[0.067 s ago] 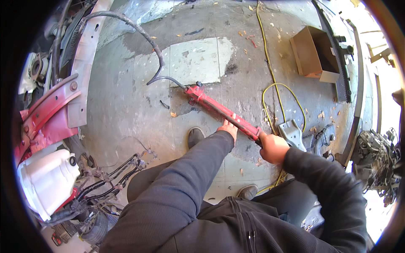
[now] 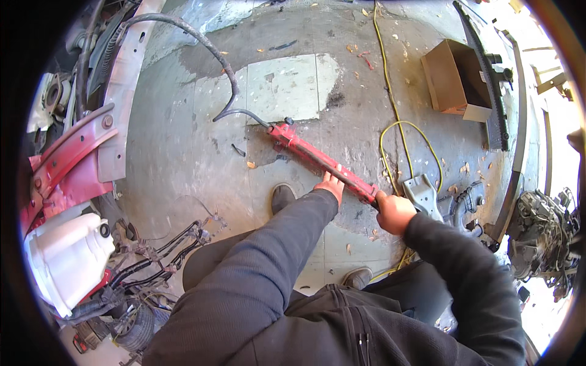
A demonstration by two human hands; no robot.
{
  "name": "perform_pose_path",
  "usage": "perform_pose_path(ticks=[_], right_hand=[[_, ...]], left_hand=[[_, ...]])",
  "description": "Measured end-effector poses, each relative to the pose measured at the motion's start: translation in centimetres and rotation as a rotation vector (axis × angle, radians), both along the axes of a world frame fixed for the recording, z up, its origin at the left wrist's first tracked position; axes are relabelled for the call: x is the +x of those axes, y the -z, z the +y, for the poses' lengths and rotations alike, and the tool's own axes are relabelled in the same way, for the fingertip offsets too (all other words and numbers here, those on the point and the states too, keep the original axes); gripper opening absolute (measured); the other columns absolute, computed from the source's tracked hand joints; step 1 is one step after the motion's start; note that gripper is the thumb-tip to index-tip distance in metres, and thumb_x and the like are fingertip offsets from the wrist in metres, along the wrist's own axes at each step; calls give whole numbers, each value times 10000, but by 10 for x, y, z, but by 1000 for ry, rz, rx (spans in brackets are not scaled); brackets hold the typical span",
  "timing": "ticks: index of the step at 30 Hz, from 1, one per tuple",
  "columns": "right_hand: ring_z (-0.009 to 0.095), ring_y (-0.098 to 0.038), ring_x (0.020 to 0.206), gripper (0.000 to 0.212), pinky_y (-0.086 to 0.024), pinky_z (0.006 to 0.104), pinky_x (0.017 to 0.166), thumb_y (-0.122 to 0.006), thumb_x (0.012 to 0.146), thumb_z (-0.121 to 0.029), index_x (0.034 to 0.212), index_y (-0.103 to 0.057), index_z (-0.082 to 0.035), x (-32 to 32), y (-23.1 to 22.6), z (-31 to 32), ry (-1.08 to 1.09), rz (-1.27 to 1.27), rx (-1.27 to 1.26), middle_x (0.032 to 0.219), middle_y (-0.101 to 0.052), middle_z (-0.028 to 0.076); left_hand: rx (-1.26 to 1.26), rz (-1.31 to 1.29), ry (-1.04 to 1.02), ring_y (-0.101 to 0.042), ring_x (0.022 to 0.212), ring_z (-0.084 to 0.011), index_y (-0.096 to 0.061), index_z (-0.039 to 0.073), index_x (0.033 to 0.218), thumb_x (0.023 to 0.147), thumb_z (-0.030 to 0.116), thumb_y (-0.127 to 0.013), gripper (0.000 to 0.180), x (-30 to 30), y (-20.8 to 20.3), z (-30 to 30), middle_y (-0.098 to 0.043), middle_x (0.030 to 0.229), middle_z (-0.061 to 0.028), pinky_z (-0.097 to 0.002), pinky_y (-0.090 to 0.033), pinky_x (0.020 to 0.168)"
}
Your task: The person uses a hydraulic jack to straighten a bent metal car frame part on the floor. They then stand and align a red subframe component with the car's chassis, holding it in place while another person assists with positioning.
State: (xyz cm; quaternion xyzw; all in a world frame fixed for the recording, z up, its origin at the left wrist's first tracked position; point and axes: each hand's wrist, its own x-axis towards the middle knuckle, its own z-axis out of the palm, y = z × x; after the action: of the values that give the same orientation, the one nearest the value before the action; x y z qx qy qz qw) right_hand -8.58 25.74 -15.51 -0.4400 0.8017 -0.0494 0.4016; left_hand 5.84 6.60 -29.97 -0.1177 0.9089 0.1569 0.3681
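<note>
A red hydraulic hand pump [image 2: 305,150] with a long black handle lies slantwise in front of me, just above the floor or on it; I cannot tell which. My right hand [image 2: 395,213] is closed in a fist around the handle's near right end. Partway along the body, my left hand [image 2: 331,185] holds the pump from its near side, its fingers laid against it and partly hidden. From the pump's far left end a thick dark hose [image 2: 213,52] loops up and over to the vehicle's metal frame [image 2: 122,91] at the left.
At left are a red bracket [image 2: 73,146], a white plastic tank [image 2: 70,259] and wiring [image 2: 177,250]. A yellow cord [image 2: 390,85] snakes over the floor to a grey metal part [image 2: 422,194]. An open cardboard box [image 2: 442,79] and an engine-like assembly [image 2: 540,235] stand at right.
My right forearm has shifted slightly left and toward me. Both hands keep their places on the pump, which has not visibly moved.
</note>
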Motion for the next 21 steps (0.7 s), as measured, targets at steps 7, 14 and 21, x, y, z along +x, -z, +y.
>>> perform_pose_path(ticks=[7, 14, 21], right_hand=[[535, -789, 921, 341, -613, 632, 859, -625, 933, -63, 1252, -577, 49, 36, 73, 15, 192, -9, 88, 946, -782, 336], [543, -773, 988, 230, -612, 598, 897, -623, 889, -49, 1067, -632, 96, 13, -76, -24, 23, -296, -169, 968, -754, 379], [471, -815, 877, 329, -639, 597, 802, -558, 1044, -165, 1320, -627, 0, 12, 88, 13, 102, 182, 58, 952, -811, 277]], left_hand=[[164, 81, -108, -238, 1716, -503, -246, 70, 1804, 1079, 234, -504, 788, -4, -1, -10, -94, 1903, -252, -455, -260, 1419], [-93, 1, 36, -125, 1762, -388, -204, 112, 1819, 1196, 239, -227, 636, -3, 3, -3, -144, 1918, -131, -383, -169, 1446], [12, 50, -40, -162, 1763, -362, -355, 190, 1793, 1140, 163, -365, 654, -2, 0, -7, -110, 1934, -80, -444, -427, 1343]])
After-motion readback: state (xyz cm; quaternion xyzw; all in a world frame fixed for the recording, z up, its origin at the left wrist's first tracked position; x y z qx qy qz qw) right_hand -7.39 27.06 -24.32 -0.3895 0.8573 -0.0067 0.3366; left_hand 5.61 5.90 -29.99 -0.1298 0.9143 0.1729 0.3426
